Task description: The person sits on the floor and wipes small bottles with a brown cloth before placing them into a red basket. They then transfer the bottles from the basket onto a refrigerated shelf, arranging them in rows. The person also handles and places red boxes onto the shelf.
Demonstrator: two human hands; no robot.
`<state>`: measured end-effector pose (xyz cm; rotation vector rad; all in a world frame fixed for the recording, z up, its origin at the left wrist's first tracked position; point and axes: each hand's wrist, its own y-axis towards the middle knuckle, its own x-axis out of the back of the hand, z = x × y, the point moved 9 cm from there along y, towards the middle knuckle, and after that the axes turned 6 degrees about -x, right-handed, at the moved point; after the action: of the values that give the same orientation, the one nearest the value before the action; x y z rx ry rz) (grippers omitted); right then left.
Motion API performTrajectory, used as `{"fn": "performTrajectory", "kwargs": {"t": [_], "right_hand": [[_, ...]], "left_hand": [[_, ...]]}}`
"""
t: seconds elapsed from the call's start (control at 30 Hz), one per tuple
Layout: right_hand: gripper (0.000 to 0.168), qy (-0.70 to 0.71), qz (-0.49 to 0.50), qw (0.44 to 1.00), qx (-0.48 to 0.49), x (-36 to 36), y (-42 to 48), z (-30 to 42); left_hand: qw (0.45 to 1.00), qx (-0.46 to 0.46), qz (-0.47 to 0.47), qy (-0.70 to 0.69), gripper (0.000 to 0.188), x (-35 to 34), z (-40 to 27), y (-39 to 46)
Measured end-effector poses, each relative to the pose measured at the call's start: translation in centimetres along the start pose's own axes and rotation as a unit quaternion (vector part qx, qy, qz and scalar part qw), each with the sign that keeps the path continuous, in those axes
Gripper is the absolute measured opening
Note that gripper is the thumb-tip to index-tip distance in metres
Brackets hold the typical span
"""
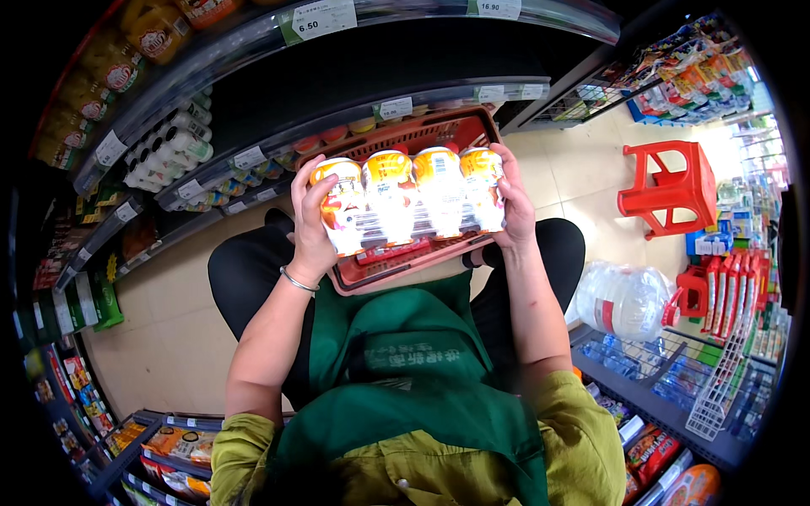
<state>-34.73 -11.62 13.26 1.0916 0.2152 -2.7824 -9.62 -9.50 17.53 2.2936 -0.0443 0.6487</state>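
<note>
Between my two hands is a plastic-wrapped multipack of white and orange drink bottles or cans [405, 197], held up over a shopping basket. My left hand [312, 221] grips its left end, the thumb across the front. At the right end my right hand [516, 196] holds the outermost container. Glare washes out the middle of the wrap. Beneath the pack stands the reddish plastic basket [351, 284], on the floor between my knees. A red packaged item [393, 251] shows inside it; the pack hides most of the other contents.
Dark store shelves [253, 136] curve across the front, carrying white bottles [171, 142] and jars [155, 35]. To the right are a red plastic stool [671, 190] and a large clear water jug [623, 300]. More stocked shelves [177, 471] stand close behind me.
</note>
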Motion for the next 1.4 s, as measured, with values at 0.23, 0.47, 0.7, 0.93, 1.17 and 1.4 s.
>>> {"fn": "performTrajectory", "kwargs": {"t": [0.23,0.47,0.7,0.93,1.17,1.4], "right_hand": [[0.055,-0.008,-0.018,1.0,-0.021,0.4,0.3,-0.8],[0.054,-0.01,-0.018,0.999,-0.033,0.9,0.5,-1.5],[0.067,-0.04,0.015,0.999,-0.028,-1.7,0.7,-1.8],[0.074,-0.265,0.096,0.959,-0.026,-8.8,6.4,-2.3],[0.065,-0.336,-0.002,0.939,-0.069,-13.1,18.8,-6.6],[0.067,-0.394,-0.058,0.909,-0.124,-13.2,22.6,-10.0]], "left_hand": [[0.999,0.029,0.024,0.014,0.08,-0.2,1.0,-0.3],[0.999,0.041,0.028,-0.003,0.083,-0.1,1.3,-0.3],[0.994,0.101,0.016,-0.025,0.078,1.0,2.6,-0.5],[0.971,0.226,-0.075,-0.006,0.073,6.7,8.5,0.2],[0.925,0.349,-0.125,-0.087,0.058,11.8,18.0,2.7],[0.908,0.401,-0.116,-0.026,0.048,13.2,21.6,2.8]]}}
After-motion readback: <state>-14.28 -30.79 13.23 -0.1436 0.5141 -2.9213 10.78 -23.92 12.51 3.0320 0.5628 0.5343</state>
